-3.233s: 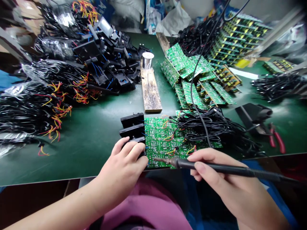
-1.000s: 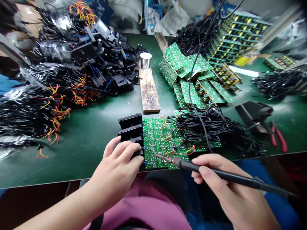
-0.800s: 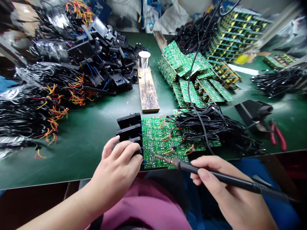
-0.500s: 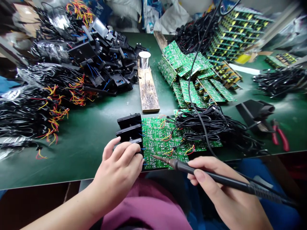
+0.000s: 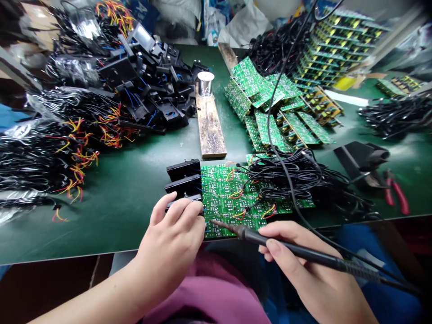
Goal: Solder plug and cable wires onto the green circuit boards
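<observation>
Curling our L hand [image 5: 177, 234] over the near end of a row of black cases [image 5: 184, 170], fingers bent down on them; can't tell if it's gripping one or just pressing, bc the fingers hide that bit. Our R hand [image 5: 300, 265] def has hold of the soldering iron [image 5: 315, 257], pen-style, thumb + index round the handle. Its tip is at the L edge of the green boards [image 5: 219, 193], right by our L fingers; can't say if it's touching tbh. Boards lie flat at the near edge of the green table [image 5: 135, 180], cases lined up along their L side. Black cables [image 5: 307, 173] w/ red/yellow ends lie over the R part. Just beyond the boards: wood block [image 5: 211, 128] w/ a solder spool [image 5: 205, 85] upright at its far end. Red-handled pliers [image 5: 400, 195] off to the R, big pile of black housings [image 5: 118, 72] back L.
</observation>
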{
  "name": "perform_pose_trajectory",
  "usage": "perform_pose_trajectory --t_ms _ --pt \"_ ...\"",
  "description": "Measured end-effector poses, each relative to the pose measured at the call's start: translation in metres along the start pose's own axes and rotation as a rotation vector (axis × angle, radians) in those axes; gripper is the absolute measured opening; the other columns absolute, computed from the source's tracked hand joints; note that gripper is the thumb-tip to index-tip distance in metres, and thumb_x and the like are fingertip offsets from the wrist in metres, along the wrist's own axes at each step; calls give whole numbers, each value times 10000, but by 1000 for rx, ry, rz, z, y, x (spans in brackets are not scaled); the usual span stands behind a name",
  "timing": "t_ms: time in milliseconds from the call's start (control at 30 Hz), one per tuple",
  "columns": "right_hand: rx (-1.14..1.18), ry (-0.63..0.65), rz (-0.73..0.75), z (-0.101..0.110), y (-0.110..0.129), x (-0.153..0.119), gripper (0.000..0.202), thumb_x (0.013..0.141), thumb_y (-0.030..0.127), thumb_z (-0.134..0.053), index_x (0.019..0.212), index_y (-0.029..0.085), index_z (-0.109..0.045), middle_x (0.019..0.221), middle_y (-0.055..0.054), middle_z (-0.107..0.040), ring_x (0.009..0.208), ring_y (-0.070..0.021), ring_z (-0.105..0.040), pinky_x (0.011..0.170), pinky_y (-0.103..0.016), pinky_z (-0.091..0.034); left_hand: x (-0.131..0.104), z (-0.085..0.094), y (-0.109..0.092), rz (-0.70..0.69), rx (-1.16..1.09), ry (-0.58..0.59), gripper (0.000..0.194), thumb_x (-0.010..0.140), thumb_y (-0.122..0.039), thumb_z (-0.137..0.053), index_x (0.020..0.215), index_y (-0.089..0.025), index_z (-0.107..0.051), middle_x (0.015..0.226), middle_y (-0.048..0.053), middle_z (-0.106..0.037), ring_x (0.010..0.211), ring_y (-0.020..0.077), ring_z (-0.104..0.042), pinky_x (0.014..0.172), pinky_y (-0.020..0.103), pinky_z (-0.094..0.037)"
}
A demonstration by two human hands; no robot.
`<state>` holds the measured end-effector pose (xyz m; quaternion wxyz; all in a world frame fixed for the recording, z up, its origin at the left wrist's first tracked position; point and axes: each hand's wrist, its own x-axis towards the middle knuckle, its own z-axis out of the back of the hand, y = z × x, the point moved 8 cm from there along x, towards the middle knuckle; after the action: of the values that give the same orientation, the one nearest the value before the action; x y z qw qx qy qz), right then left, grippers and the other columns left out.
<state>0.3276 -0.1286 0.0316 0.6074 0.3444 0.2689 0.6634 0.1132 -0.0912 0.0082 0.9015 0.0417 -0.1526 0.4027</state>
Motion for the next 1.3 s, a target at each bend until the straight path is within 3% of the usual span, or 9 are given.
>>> perform_pose_trajectory --t_ms 667,1100,1300 --pt "1 43 -3 -2 1 1 93 1079 322 -637 1137 336 -708 926 45 -768 787 -124 -774 719 -175 -629 4 -1 0 -5 -6 6 142 946 -133 -631 932 -222 -740 1215 62 -745 1143 252 -630 1242 524 -320" --pt "-30 3 41 2 8 1 89 1061 317 -638 1098 329 -718 908 47 -778 749 -122 -778 687 -161 -633 5 -2 0 -15 6 14 126 944 -135 -641 936 -217 -737 1213 62 -742 1141 252 -627 1242 522 -319" --pt "-20 -9 27 3 4 0 89 1062 319 -649 1117 327 -718 960 41 -779 790 -133 -785 772 -187 -648 3 -1 0 -16 5 16 119 940 -133 -651 949 -211 -739 1228 65 -739 1161 254 -624 1251 522 -308"
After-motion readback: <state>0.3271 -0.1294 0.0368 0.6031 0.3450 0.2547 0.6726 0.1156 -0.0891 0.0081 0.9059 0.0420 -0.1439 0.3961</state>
